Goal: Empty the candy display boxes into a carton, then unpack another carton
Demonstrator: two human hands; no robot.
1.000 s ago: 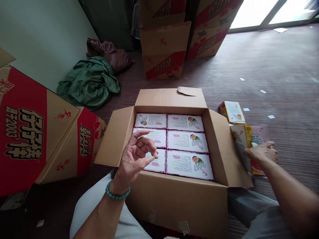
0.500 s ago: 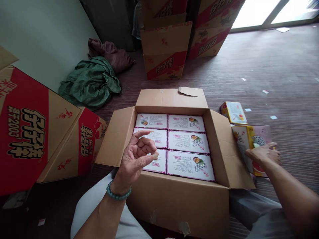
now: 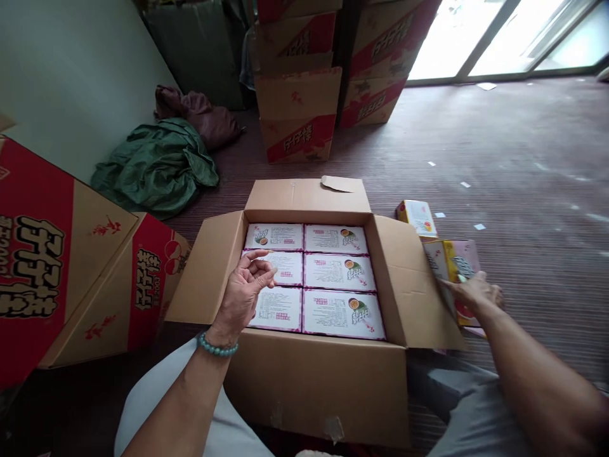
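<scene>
In front of me an open cardboard carton (image 3: 314, 374) holds several white boxes (image 3: 340, 311) with passion-fruit prints, laid in two columns. Over its left column hovers my left hand (image 3: 247, 289), wearing a green bead bracelet (image 3: 217, 344); its fingers are half curled, the thumb apart from the index finger, and nothing shows in it. Outside the right flap (image 3: 413, 285), my right hand (image 3: 478, 293) grips a yellow and pink box (image 3: 469, 249) on the floor from above. Its fingers wrap over the right side, partly hidden. Behind that box lies a smaller yellow and white box (image 3: 419, 218).
Large red and brown cartons (image 3: 109, 279) stand at the left. More cartons (image 3: 297, 117) are stacked at the back. A green cloth bundle (image 3: 157, 165) and a maroon one (image 3: 204, 117) lie by the wall. Paper scraps (image 3: 479, 226) dot the floor before the glass door (image 3: 495, 38).
The view has shifted, so most things sit farther left. My left thumb has come nearer the index finger. My right hand stays on the yellow and pink box.
</scene>
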